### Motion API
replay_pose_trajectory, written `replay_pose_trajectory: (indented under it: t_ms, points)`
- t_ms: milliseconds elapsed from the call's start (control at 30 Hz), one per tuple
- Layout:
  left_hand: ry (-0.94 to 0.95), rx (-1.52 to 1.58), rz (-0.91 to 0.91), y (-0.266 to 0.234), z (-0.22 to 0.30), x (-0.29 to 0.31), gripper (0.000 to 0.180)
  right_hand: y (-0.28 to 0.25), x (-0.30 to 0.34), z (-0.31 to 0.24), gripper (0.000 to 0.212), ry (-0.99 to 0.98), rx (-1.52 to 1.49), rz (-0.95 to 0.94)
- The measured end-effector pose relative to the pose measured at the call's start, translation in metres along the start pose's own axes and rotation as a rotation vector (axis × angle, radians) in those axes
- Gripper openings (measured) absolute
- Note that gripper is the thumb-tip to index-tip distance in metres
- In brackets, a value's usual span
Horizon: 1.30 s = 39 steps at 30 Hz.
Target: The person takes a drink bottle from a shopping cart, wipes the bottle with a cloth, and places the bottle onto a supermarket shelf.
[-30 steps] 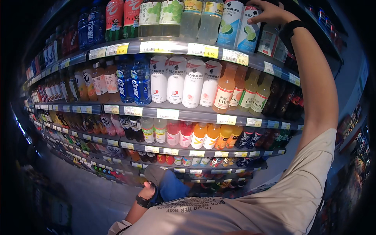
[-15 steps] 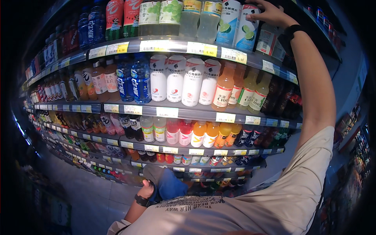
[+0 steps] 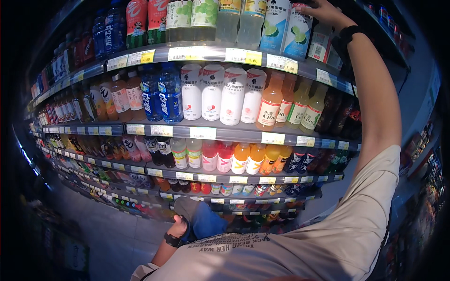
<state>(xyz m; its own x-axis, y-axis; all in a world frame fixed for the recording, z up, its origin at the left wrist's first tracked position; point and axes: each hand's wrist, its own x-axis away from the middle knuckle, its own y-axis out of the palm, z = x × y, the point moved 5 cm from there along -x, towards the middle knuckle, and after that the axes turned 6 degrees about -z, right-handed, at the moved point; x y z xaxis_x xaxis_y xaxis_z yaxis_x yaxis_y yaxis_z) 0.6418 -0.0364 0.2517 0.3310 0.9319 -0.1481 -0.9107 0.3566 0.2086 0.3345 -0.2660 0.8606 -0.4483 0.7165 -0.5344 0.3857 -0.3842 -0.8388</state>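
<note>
Reaching up to the upper right of the frame, in the head view, the person's right hand (image 3: 326,14) is at the top of a blue-and-white lime bottle (image 3: 296,35), thumb against its front near the upper end. The other fingers run behind it and up to the frame's edge, so whether they pinch the bottle or merely rest there cannot be told. The bottle stands on the top shelf (image 3: 308,69), its long axis close to upright, the top leaning slightly rightward in the picture; its body lies below and a little left of that hand. A matching bottle (image 3: 274,30) is just beside it on the left, and a clear bottle with a white label (image 3: 319,44) on the right. The right hand is by far the nearer one. The left hand (image 3: 177,227) hangs at lower centre-left, well apart from the shelves, beside a blue-clad leg (image 3: 208,222); its thumb shows, but the fingers are mostly hidden, so their state cannot be told.
</note>
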Motion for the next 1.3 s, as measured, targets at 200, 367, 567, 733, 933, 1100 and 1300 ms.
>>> replay_pose_trajectory:
  t_ms: [200, 367, 567, 733, 933, 1100, 1300]
  points:
    - [0.028, 0.039, 0.031, 0.001, 0.002, -0.002, 0.115, 0.0, 0.004, -0.003, 0.061, 0.03, -0.033, 0.049]
    - [0.017, 0.039, 0.029, 0.002, 0.001, -0.001, 0.115, 0.005, 0.002, 0.003, 0.065, 0.001, 0.132, 0.048]
    - [0.018, 0.049, 0.008, 0.002, -0.002, -0.005, 0.115, -0.001, 0.031, -0.028, 0.101, 0.258, 0.412, -0.063]
    - [0.015, 0.064, -0.006, 0.005, -0.004, -0.007, 0.115, 0.004, 0.038, -0.036, 0.116, 0.125, 0.669, -0.224]
    - [0.011, 0.08, -0.028, 0.007, -0.005, -0.01, 0.116, 0.016, 0.045, -0.049, 0.103, 0.002, 0.747, -0.184]
    - [0.002, 0.089, -0.037, 0.009, -0.007, -0.011, 0.116, 0.016, 0.047, -0.047, 0.1, -0.015, 0.663, -0.156]
    - [-0.005, 0.094, -0.04, 0.009, -0.008, -0.013, 0.116, 0.015, 0.045, -0.046, 0.101, -0.037, 0.659, -0.151]
